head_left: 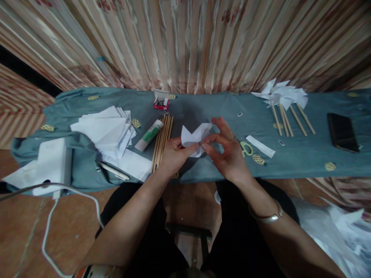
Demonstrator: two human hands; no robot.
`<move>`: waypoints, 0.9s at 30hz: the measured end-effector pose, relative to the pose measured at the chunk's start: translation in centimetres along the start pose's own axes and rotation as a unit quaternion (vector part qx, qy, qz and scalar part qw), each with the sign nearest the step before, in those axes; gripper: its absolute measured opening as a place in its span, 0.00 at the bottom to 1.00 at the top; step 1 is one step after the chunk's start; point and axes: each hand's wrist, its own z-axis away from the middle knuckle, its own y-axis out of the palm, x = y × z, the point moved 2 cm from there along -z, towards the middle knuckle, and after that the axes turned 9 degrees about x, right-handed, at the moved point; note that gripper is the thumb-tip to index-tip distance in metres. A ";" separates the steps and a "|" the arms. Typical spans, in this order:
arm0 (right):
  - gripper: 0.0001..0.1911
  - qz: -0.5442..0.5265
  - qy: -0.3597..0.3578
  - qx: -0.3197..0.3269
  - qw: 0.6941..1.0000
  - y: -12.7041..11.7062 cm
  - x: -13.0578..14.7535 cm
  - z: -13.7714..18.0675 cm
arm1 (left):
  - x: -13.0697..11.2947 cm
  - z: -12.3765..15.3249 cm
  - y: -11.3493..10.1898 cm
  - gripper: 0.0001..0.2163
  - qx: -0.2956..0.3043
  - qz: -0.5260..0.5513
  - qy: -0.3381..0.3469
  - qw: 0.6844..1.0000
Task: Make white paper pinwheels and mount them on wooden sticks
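Note:
A white paper pinwheel (194, 135) with folded, pointed blades is held above the cloth in front of me. My left hand (176, 154) grips it from the left, thumb on its lower part. My right hand (227, 152) meets its middle with thumb and index finger pinched together; a tiny dark thing shows at those fingertips, too small to name. The other right fingers are raised. Left of my hands lie several wooden sticks (162, 139) side by side and a glue stick (149, 135). Green-handled scissors (246, 148) lie partly hidden behind my right hand.
An open red box (160, 101) holds small metal pieces. Stacked paper (106, 129), a pen (113, 170) and a white corded device (53, 164) lie left. Right are a paper strip (261, 146), finished pinwheels (282, 94) on sticks and a phone (342, 132). A curtain (185, 46) hangs behind.

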 end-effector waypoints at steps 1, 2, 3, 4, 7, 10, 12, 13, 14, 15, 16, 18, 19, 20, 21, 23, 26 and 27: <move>0.05 -0.003 0.004 -0.001 1.000 0.0 0.0 0.0 | 0.1 0.0 0.0 0.12 0.001 0.002 0.000 1.000; 0.05 -0.007 0.008 -0.001 1.000 0.1 -0.1 -0.1 | 0.1 0.0 0.0 0.12 0.002 0.004 0.000 1.000; 0.05 -0.011 0.013 -0.001 1.000 0.1 -0.1 -0.1 | 0.2 0.0 0.0 0.12 0.004 0.005 0.000 1.000; 0.05 -0.016 0.018 -0.002 1.000 0.2 -0.2 -0.1 | 0.2 0.0 0.0 0.12 0.006 0.006 0.000 1.000; 0.05 -0.035 0.027 -0.014 0.999 0.5 -0.4 -0.3 | 0.2 0.0 0.0 0.12 0.006 0.001 0.002 1.000; 0.05 -0.055 0.027 -0.033 0.998 0.8 -0.3 -0.3 | 0.1 0.0 -0.2 0.13 0.005 -0.004 0.006 1.000; 0.05 -0.065 0.033 -0.046 0.996 0.8 -0.1 -0.3 | 0.1 -0.1 -0.2 0.13 0.006 0.003 0.003 1.000; 0.06 -0.069 0.040 -0.054 0.995 0.8 -0.1 -0.3 | 0.1 -0.1 -0.3 0.13 0.005 0.010 0.001 1.000; 0.07 -0.073 0.047 -0.063 0.994 0.9 0.0 -0.3 | 0.1 -0.2 -0.3 0.13 0.005 0.017 -0.002 1.000; 0.10 -0.079 0.054 -0.074 0.993 0.9 -0.1 -0.3 | 0.2 -0.2 -0.3 0.13 0.005 0.025 -0.005 1.000; 0.13 -0.086 0.061 -0.086 0.991 0.9 -0.2 -0.3 | 0.2 -0.2 -0.2 0.14 0.003 0.033 -0.008 0.999; 0.23 -0.112 0.074 -0.107 0.985 1.0 -0.5 -0.4 | 0.2 -0.2 -0.2 0.14 0.002 0.040 -0.013 0.999; 0.27 -0.133 0.079 -0.109 0.982 1.1 -0.8 -0.4 | 0.2 -0.2 -0.2 0.14 0.002 0.039 -0.016 0.999; 0.29 -0.160 0.084 -0.102 0.978 1.3 -1.1 -0.5 | 0.2 -0.2 -0.2 0.13 0.002 0.036 -0.019 0.999; 0.29 -0.193 0.088 -0.088 0.973 1.5 -1.3 -0.6 | 0.2 -0.2 -0.2 0.13 0.003 0.032 -0.023 0.999; 0.26 -0.267 0.099 -0.052 0.957 1.9 -1.8 -0.7 | 0.3 -0.1 -0.2 0.13 0.008 0.029 -0.029 0.999; 0.26 -0.349 0.119 -0.037 0.929 2.3 -2.0 -0.8 | 0.4 -0.1 -0.2 0.12 0.013 0.036 -0.030 0.999; 0.28 -0.364 0.127 -0.041 0.922 2.3 -2.0 -0.8 | 0.5 -0.2 -0.2 0.12 0.013 0.038 -0.029 0.999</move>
